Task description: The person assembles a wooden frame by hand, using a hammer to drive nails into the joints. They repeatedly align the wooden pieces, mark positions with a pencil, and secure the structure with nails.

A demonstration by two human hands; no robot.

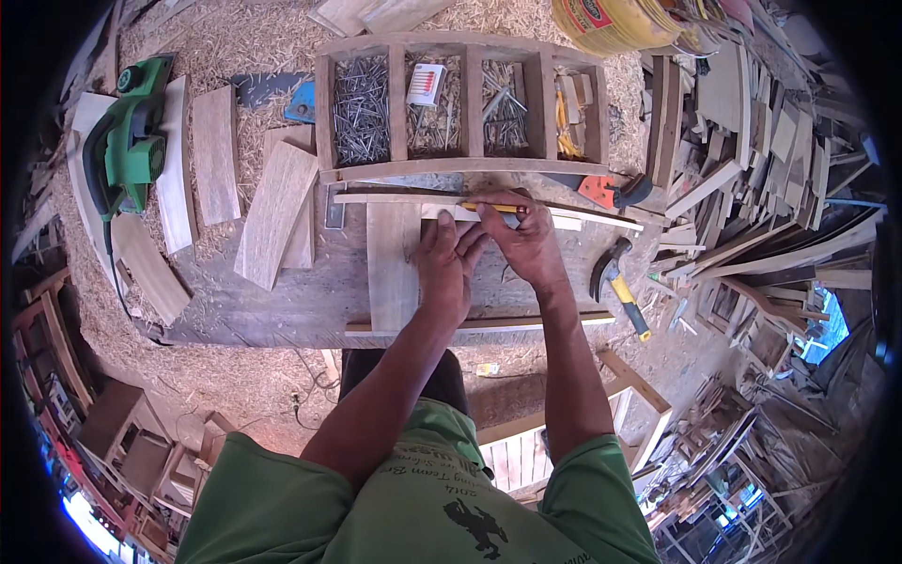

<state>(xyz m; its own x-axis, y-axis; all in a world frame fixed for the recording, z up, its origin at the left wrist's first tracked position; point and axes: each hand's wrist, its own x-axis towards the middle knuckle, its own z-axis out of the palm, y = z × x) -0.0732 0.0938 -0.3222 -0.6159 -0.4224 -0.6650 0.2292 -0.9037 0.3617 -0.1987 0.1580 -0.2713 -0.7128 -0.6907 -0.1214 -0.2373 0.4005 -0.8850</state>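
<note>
Head view: only view we have; both hands meet over the bench (pixel 507 296), and it looks like a marking step.
Right hand (pixel 528 246): fingers closed on the pencil (pixel 495 208), writing-style.
Left hand (pixel 446 263): part-curled, thumb down on the pale strip (pixel 431 211); we can't tell if the fingers grip it.
Pale strip: under the fingertips of both hands, running out past the right hand.
Pencil tip: too small to tell if it touches wood. We'd use light, single strokes and keep the slant constant.
Hold-down: we'd press the left thumb firmly beside the mark so the strip can't creep.
Long strip (pixel 376 198): just beyond the hands. If it's our reference, we'd seat the pale strip against it first.
Wide board (pixel 393 254): just left of the left hand; we'd avoid nudging it.
Hammer (pixel 622 289): right of the right forearm, outside the pencil's path.
</note>
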